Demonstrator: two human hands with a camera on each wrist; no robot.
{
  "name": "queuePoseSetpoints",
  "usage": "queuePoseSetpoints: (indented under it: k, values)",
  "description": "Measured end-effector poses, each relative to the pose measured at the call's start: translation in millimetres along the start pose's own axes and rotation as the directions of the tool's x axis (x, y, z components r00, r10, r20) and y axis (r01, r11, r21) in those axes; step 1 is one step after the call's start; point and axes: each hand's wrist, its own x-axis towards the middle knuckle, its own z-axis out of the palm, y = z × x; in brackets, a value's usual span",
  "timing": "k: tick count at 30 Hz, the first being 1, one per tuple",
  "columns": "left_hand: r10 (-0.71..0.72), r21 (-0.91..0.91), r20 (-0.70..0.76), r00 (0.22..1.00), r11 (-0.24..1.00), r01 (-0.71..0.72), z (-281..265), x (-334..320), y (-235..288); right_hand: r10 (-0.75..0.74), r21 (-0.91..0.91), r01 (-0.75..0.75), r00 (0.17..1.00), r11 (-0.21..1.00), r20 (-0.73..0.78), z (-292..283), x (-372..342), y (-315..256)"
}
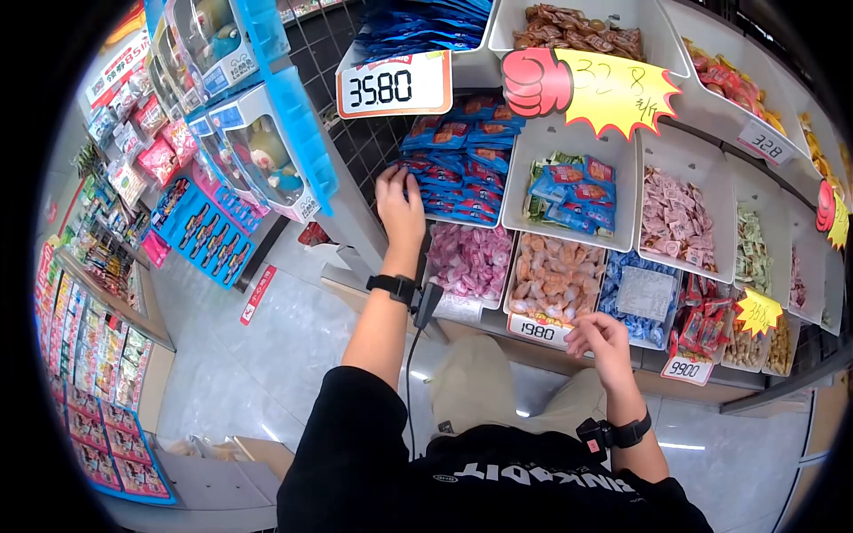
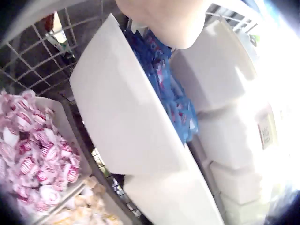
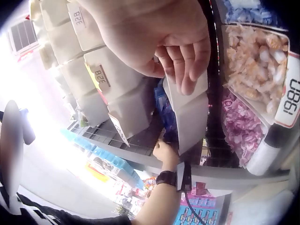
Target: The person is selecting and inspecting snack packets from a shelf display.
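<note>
My left hand point(image 1: 400, 206) lies at the left side of a bin of blue-and-red packets point(image 1: 462, 182), fingertips bent over the packets at its edge; whether they grip one cannot be told. In the left wrist view, part of that hand point(image 2: 164, 18) covers the far end of the blue packets point(image 2: 164, 79). The right hand point(image 1: 604, 346) hovers by the 1980 price tag point(image 1: 537, 330), fingers loosely bent and holding nothing. Seen from the right wrist, the right hand point(image 3: 154, 42) hangs before a white bin wall point(image 3: 190, 122), with the left hand point(image 3: 166, 152) beyond.
Pink-wrapped candies point(image 1: 471, 262), orange-wrapped candies point(image 1: 555, 275) and more bins stand in tiers. A 35.80 sign point(image 1: 394, 85) overhangs the blue-and-red packets. Boxed toys point(image 1: 267, 151) hang at left beside a wire grid point(image 1: 311, 44). A cable point(image 1: 409, 382) trails from the left wrist.
</note>
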Motion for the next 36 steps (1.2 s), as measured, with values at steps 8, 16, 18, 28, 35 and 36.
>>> queuePoseSetpoints:
  k: [8, 16, 18, 28, 35, 36]
  values:
    - [0.029, 0.156, 0.191, 0.981, 0.986, -0.06, 3.9, -5.9, -3.3, 0.025, -0.008, -0.025, 1.0, 1.0, 0.002, 9.5, -0.1, 4.9]
    - [0.153, 0.18, 0.221, 0.963, 0.964, -0.194, 3.5, 3.9, -11.8, 0.022, 0.0, -0.022, 1.0, 1.0, 0.008, 14.4, -1.3, 6.7]
    - [0.127, 0.092, 0.223, 0.966, 0.984, -0.151, -0.5, 6.6, -7.1, 0.022, -0.014, -0.022, 1.0, 1.0, 0.011, 14.3, -2.6, 4.1]
    - [-0.01, -0.337, 0.08, 0.997, 0.941, 0.036, -55.6, -61.8, 51.2, -0.384, -0.531, 0.372, 0.919, 0.762, 0.092, -4.4, 43.7, -76.1]
    - [-0.185, -0.394, 0.344, 0.921, 0.862, 0.32, -95.4, -139.0, 64.0, -0.046, -0.919, 0.384, 0.923, 0.087, 0.382, -3.6, 172.8, -133.9]
    - [-0.242, -0.39, 0.389, 0.889, 0.831, 0.397, -101.0, -145.8, 63.0, 0.032, -0.931, 0.363, 0.931, -0.021, 0.363, -6.7, 190.3, -128.2]
